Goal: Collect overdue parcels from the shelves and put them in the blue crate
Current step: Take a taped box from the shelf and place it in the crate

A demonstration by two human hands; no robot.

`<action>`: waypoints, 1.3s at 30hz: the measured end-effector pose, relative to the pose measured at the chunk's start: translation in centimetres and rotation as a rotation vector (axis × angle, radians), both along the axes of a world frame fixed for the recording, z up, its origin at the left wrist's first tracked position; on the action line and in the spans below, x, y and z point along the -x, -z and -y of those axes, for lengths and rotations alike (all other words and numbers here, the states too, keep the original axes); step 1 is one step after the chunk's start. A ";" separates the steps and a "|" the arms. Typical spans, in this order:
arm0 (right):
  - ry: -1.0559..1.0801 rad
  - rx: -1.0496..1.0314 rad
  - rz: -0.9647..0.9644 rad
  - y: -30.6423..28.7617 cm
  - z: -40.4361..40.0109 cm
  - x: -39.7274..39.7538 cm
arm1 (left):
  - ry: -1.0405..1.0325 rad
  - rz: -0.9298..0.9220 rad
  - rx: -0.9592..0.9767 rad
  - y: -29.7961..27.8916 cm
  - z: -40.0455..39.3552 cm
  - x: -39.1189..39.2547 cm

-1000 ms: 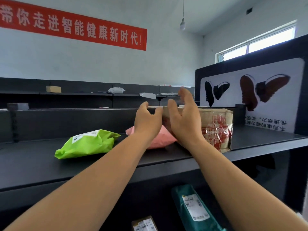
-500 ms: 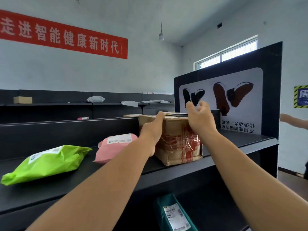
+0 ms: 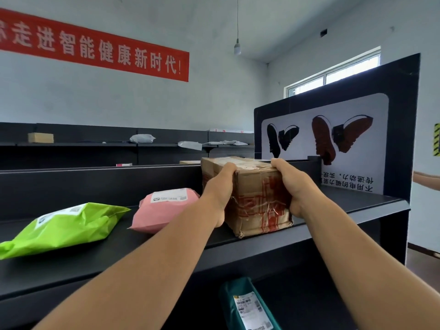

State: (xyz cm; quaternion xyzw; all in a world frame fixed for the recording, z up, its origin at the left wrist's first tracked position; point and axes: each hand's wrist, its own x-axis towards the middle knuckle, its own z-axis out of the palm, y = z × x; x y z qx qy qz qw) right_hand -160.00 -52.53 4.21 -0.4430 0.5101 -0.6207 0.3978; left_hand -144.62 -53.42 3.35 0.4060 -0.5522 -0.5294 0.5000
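Observation:
A brown cardboard box [image 3: 258, 202] wrapped in clear tape with red print stands on the dark top shelf [image 3: 142, 248]. My left hand [image 3: 219, 186] grips its left side, fingers curled over the top edge. On the right side my right hand [image 3: 294, 186] holds it the same way, thumb low on the front face. Left of the box lie a pink mailer bag [image 3: 162, 210] with a white label and a bright green mailer bag [image 3: 64, 229]. No blue crate is in view.
A dark green parcel [image 3: 247, 306] lies on the lower shelf below. A black end panel with a shoe poster [image 3: 333, 144] closes the shelf on the right. The far wall shelves hold a small box [image 3: 40, 137] and white bags [image 3: 142, 138]. Another person's arm [image 3: 426, 180] shows at far right.
Both hands went from hovering open in front of the box to closing on its two sides. The view shifted right, so the green and pink bags now sit further left.

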 end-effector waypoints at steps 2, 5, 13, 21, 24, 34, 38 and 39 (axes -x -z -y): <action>-0.012 0.042 0.026 0.1 -0.4 0.0 | 0.010 -0.049 0.043 0.0 -0.3 0.2; -0.040 0.113 0.087 0.5 -1.0 0.0 | 0.031 -0.087 0.146 -0.2 -0.5 0.4; -0.132 0.345 0.211 2.3 -2.6 -0.3 | 0.082 -0.168 0.355 0.4 -1.1 0.3; -0.109 0.469 0.186 3.1 -3.2 -0.2 | 0.120 -0.217 0.412 0.4 -2.5 -0.1; -0.109 0.498 0.208 3.3 -3.4 -0.1 | 0.111 -0.246 0.421 0.4 -3.2 -0.2; -0.112 0.510 0.248 3.8 -4.3 0.2 | 0.040 -0.237 0.428 0.7 -4.8 -0.1; -0.092 0.507 0.255 4.0 -5.1 0.1 | 0.047 -0.231 0.410 0.8 -5.6 -0.2; -0.089 0.508 0.261 4.1 -5.4 0.1 | 0.052 -0.230 0.405 0.8 -5.8 -0.2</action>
